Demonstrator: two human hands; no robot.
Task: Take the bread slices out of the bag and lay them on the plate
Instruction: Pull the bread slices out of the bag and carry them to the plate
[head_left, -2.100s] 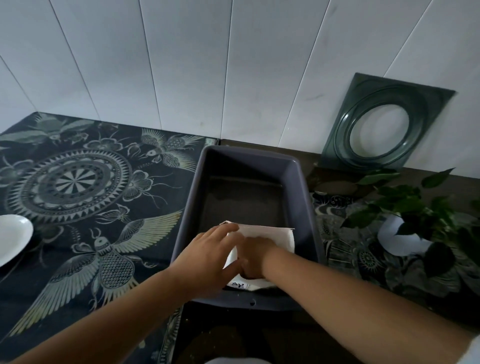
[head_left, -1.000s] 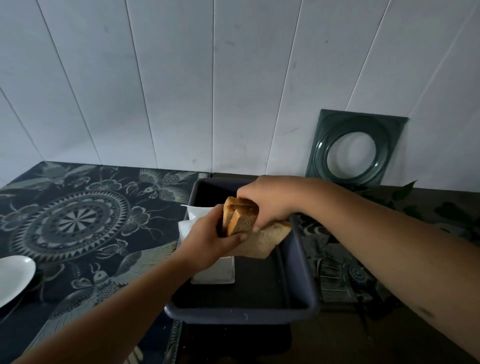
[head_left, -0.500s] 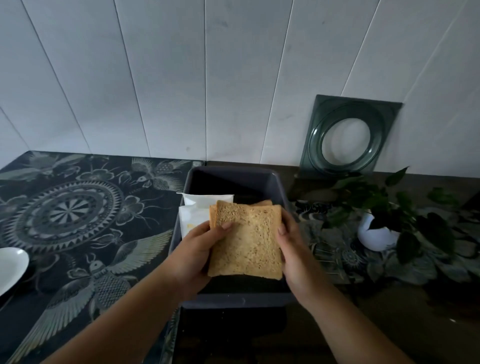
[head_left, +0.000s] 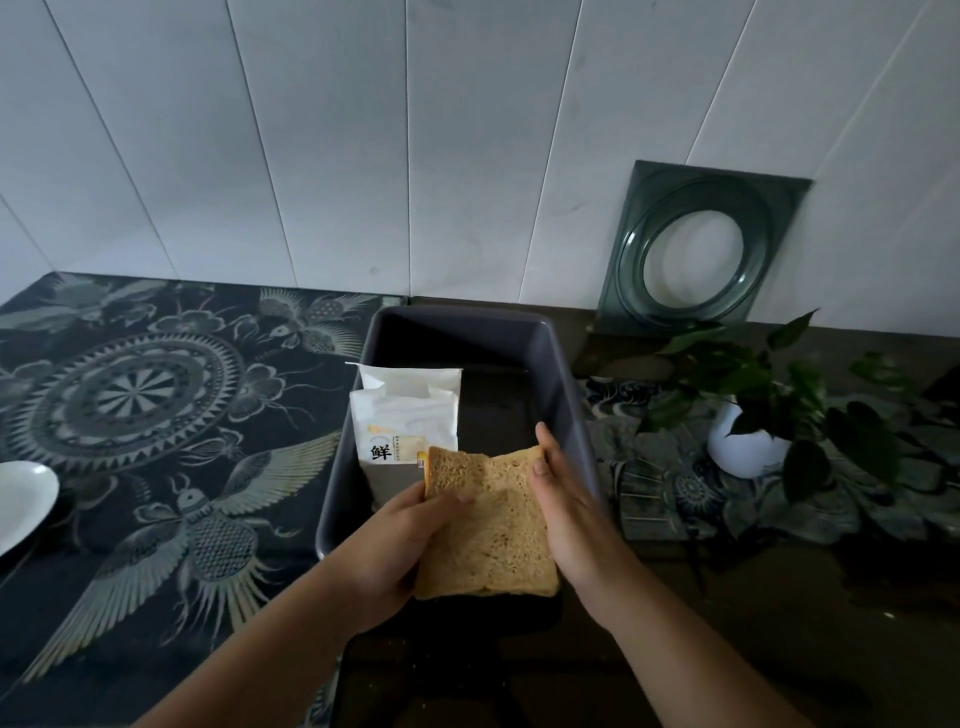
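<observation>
Both hands grasp a stack of brown square bread slices (head_left: 488, 525) over the near end of a dark grey rectangular plastic tub (head_left: 563, 395), the left hand (head_left: 400, 545) gripping the stack's edge at 9 o'clock and the right hand (head_left: 566, 514) pressed along its 3 o'clock edge. A white paper bread bag (head_left: 405, 421) stands upright inside the tub at 11 o'clock from the slices. A white round plate (head_left: 21, 499) sits on the dark patterned surface (head_left: 156, 415), well apart at 9 o'clock.

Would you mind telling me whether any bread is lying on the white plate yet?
No, the white plate shows bare while both hands hold the bread slices over the tray.
</observation>
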